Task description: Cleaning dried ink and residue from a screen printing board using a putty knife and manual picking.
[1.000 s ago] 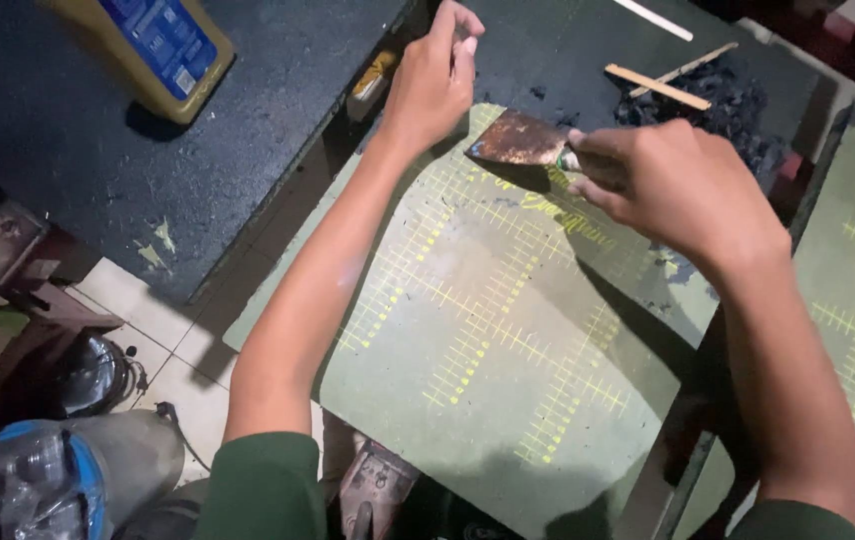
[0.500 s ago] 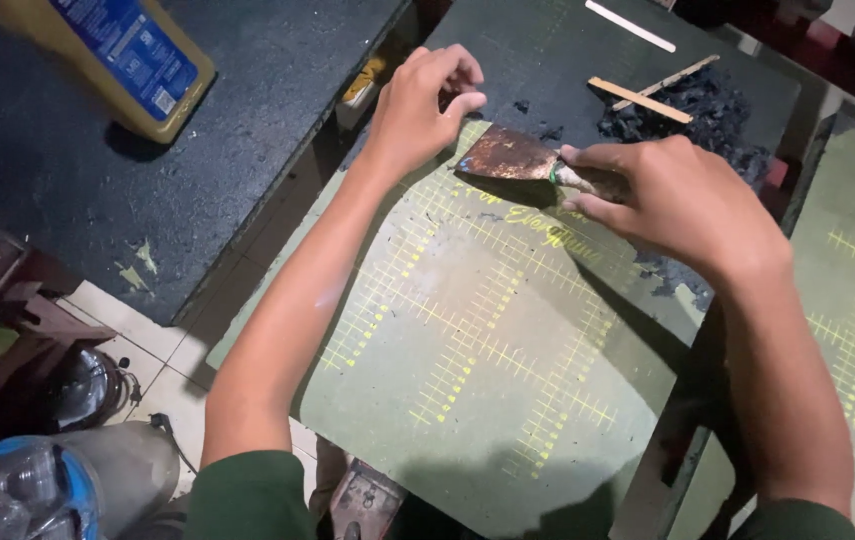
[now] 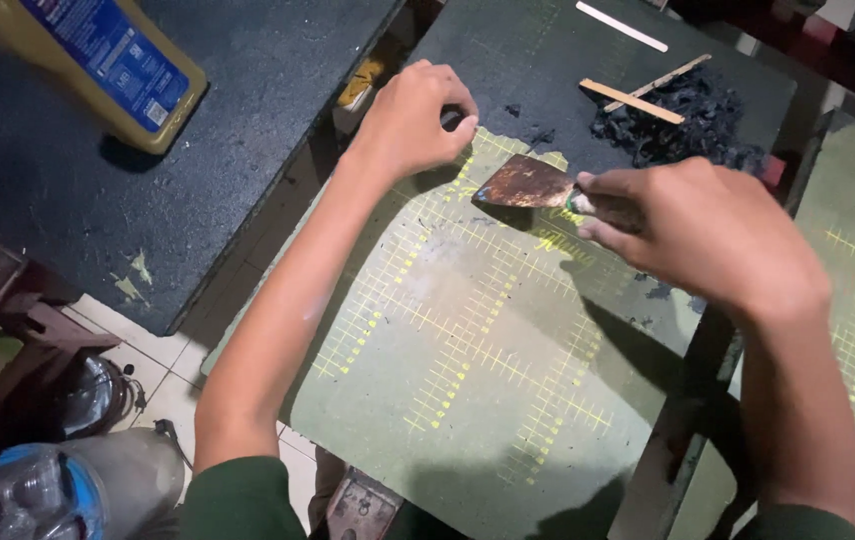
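Since earlier: scraper (image 3: 526,184) drawn back from green mat's (image 3: 468,370) far edge. Right hand (image 3: 693,235) gripping handle; left hand (image 3: 413,120) curled, pinning mat. Risk: gouging, if too steep.

The scraper (image 3: 526,183) has a flat metal blade, rusty brown and dull, with patchy stains. The green sheet (image 3: 488,350) beneath it looks matt and slightly worn, printed with yellow grid marks and scuffed grey in the middle. The desk (image 3: 78,190) surface is dark, speckled and rough. Thin sticks (image 3: 634,101) of pale bare wood lie on crumbly black scrapings (image 3: 688,130). The yellow container (image 3: 98,60) is smooth, glossy plastic.
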